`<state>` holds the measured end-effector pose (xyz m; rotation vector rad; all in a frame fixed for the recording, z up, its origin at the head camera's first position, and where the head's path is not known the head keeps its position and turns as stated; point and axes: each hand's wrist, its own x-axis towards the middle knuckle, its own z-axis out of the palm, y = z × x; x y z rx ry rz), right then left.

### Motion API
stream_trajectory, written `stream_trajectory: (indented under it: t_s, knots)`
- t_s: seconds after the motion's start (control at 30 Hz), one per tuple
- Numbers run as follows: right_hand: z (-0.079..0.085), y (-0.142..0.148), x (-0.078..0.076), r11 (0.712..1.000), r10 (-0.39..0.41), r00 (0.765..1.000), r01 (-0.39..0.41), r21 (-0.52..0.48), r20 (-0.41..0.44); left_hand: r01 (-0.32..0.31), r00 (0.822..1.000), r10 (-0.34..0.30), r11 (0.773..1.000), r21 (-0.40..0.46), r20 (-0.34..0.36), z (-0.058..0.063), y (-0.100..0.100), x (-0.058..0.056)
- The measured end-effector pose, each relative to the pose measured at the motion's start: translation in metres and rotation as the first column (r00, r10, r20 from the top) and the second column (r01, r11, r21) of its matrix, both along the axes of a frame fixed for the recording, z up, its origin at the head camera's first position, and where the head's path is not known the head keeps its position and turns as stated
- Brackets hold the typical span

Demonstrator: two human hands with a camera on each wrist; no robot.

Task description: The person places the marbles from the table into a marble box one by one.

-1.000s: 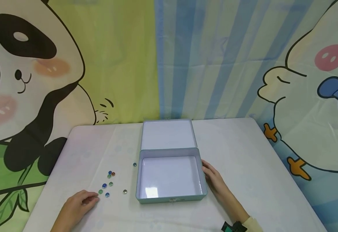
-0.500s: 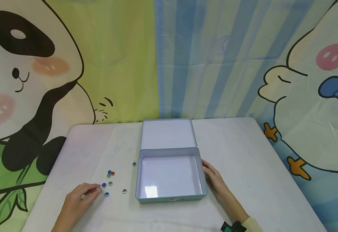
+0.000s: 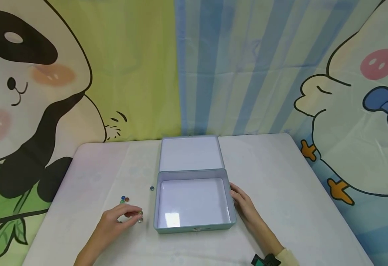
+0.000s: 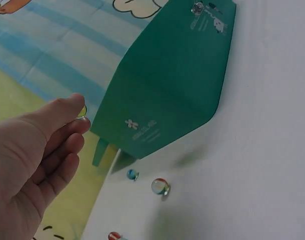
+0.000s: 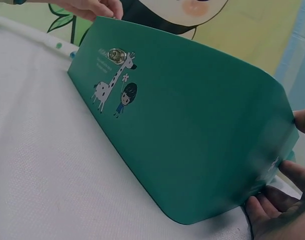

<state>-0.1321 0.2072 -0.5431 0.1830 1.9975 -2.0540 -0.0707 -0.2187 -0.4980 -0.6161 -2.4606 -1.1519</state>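
My left hand (image 3: 115, 220) pinches a small clear, greenish-yellow glass marble (image 4: 83, 112) between thumb and fingertips, left of the box. Just below those fingertips a clear marble (image 3: 140, 220) shows. Opened to the back, the green tin box (image 3: 195, 229) has a pale, bare inside and a giraffe drawing on its front. My right hand (image 3: 245, 203) rests against the outside of its right wall, fingers spread from near the rim to the base in the right wrist view. Farther back lie a blue marble (image 3: 123, 197) and a brownish one (image 3: 127, 199); my left hand hides other marbles.
Near the box's left wall sits a single blue marble (image 3: 152, 188). The box's lid (image 3: 192, 153) lies back toward the cartoon-printed curtain (image 3: 234, 66). A white cloth covers the table (image 3: 264, 166). A dark strap (image 3: 266, 260) circles my right wrist.
With a marble between its fingertips, my left hand has moved right toward the box and passed over the nearer marbles. My right hand keeps its place on the box.
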Motion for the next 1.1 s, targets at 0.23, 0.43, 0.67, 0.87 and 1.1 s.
stream_trajectory:
  t_s: [0.23, 0.43, 0.67, 0.87, 1.1]
  knots:
    - [0.002, 0.000, -0.001, 1.000, 0.002, 1.000, -0.002, 0.017, -0.008, 0.182, 0.983, -0.182, 0.983, 0.000, 0.017, 0.020, 0.026, -0.015]
    - [0.003, 0.001, 0.000, 1.000, 0.014, 1.000, -0.014, -0.015, -0.013, 0.429, 0.897, -0.429, 0.903, 0.018, 0.112, 0.037, 0.053, -0.037]
    - [0.002, 0.000, 0.001, 1.000, 0.007, 1.000, -0.007, -0.006, 0.003, 0.534, 0.805, -0.496, 0.845, -0.034, 0.325, 0.051, 0.086, -0.068]
    - [0.002, 0.001, 0.002, 1.000, -0.017, 1.000, 0.017, -0.006, 0.009, 0.535, 0.760, -0.445, 0.842, -0.067, 0.474, 0.045, 0.121, -0.101]
    - [-0.001, -0.001, 0.002, 1.000, -0.007, 1.000, 0.007, -0.015, 0.002, 0.561, 0.710, -0.402, 0.819, -0.119, 0.578, 0.026, 0.158, -0.127]
